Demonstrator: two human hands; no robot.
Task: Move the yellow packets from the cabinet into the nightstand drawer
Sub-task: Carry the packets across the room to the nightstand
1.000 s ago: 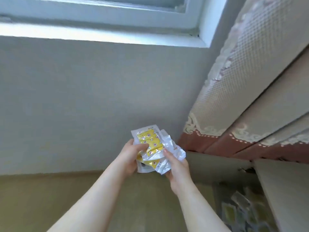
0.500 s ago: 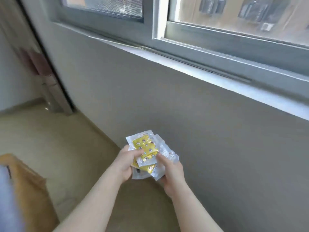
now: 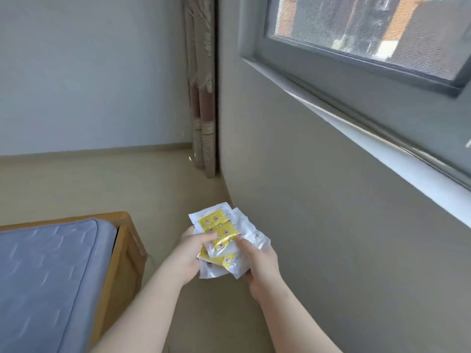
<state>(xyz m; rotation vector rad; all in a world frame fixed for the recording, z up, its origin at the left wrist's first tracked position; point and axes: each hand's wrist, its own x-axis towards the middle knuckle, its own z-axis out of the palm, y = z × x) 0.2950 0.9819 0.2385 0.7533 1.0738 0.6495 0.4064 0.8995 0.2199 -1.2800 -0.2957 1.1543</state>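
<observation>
A bunch of yellow packets in clear plastic wrappers is held in front of me at waist height, above the floor. My left hand grips the bunch from the left, thumb on top of the front packet. My right hand holds it from the right and underneath, thumb pressed on the wrappers. Neither the cabinet nor the nightstand is in view.
A bed with a blue-grey mattress in a wooden frame fills the lower left. A grey wall under a window runs along the right. A bunched curtain hangs in the far corner. Beige floor lies between bed and wall.
My view has swung left: the open cabinet and curtain on the right are gone, and the bed and far corner have come into sight. Both hands keep the same hold on the packets.
</observation>
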